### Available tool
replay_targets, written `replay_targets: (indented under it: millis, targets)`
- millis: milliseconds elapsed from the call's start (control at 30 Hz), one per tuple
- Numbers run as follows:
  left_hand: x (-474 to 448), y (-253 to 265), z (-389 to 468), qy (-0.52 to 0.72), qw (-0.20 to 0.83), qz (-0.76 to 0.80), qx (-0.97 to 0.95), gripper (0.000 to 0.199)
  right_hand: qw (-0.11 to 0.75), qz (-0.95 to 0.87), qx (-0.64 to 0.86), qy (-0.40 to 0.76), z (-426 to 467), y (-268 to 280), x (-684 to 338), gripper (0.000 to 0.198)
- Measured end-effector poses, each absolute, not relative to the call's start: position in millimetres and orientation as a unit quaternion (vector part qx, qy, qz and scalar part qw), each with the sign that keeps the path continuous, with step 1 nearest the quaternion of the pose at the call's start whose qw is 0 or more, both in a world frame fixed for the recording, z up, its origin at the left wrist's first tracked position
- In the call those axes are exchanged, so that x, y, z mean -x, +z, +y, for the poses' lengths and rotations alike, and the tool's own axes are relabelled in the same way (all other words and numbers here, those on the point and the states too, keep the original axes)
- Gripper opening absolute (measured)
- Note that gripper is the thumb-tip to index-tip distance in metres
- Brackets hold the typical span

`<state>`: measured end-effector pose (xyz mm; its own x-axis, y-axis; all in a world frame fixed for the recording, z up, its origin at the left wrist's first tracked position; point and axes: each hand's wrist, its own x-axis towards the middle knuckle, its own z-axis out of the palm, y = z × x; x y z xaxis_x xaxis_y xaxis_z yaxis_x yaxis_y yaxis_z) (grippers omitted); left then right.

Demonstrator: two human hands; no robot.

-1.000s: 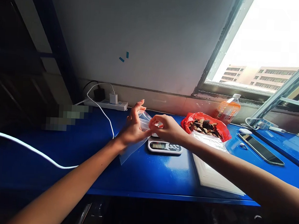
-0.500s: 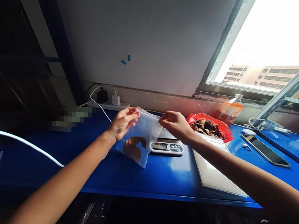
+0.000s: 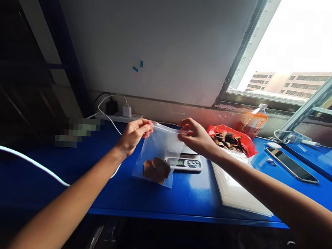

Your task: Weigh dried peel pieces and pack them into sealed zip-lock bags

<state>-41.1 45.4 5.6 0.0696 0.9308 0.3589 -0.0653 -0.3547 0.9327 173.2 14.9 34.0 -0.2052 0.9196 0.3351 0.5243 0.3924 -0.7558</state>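
Left forearm slants in over the front edge of the blue counter [image 3: 150,203]; wrist bent slightly. Left hand [image 3: 134,136]: thumb and forefinger pinched together on the top left corner of a clear zip-lock bag [image 3: 161,144]. Right forearm crosses above a stack of clear bags [image 3: 242,189]. Right hand [image 3: 196,136]: forefinger raised and arched, gap below it, lower fingertips at the bag's top right corner; cannot tell whether they grip. Bag hangs mid-counter between front and back edges, overlapping the left side of the digital scale [image 3: 194,164]; brown husk-like pieces [image 3: 155,170] lie at its bottom. Contact with counter: cannot tell.
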Motion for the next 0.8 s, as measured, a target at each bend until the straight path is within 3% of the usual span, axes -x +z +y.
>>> replay_targets:
  millis: [100,267,633,800]
  targets:
    - [36,6,40,0.562,0.365,0.366,-0.646,0.013,0.348,-0.800,0.461,0.161,18,40,-164,0.041]
    - [28,3,34,0.541,0.318,0.349,-0.696,0.017,0.333,-0.849,0.392,0.118,25,44,-137,0.037]
    - [30,9,29,0.565,0.143,0.382,-0.717,0.010,0.410,-0.790,0.418,0.183,20,47,-125,0.029]
    - [34,22,23,0.606,0.158,0.363,-0.690,0.007,0.438,-0.777,0.409,0.194,15,50,-135,0.033]
